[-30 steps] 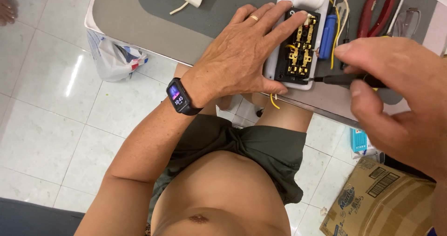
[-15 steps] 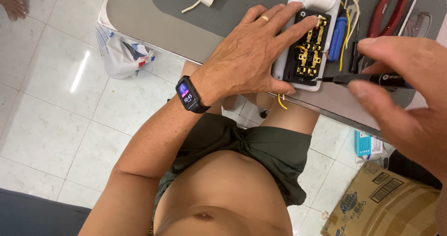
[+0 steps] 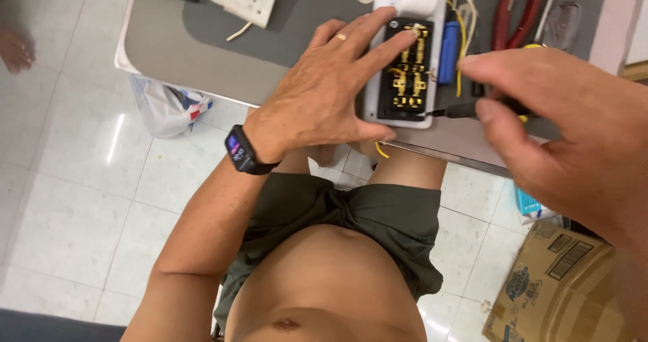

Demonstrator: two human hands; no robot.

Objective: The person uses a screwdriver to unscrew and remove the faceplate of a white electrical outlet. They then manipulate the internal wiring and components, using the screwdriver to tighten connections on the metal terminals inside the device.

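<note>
While sitting at near edge of grey table (image 3: 202,65), I press left hand (image 3: 324,92) flat, fingers spread, on open white plastic socket unit with black interior and brass contacts (image 3: 405,72), at table's near edge. Right hand (image 3: 560,133) pinches black-handled screwdriver (image 3: 466,109), tip at unit's right side. Red-handled pliers (image 3: 516,11) lie toward far edge.

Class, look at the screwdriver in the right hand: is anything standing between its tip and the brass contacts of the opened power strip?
Nothing visible does. The screwdriver in the right hand points at the lower right edge of the opened power strip. The left hand steadies the strip from its left side, its fingers lying above the tip's path.
</note>
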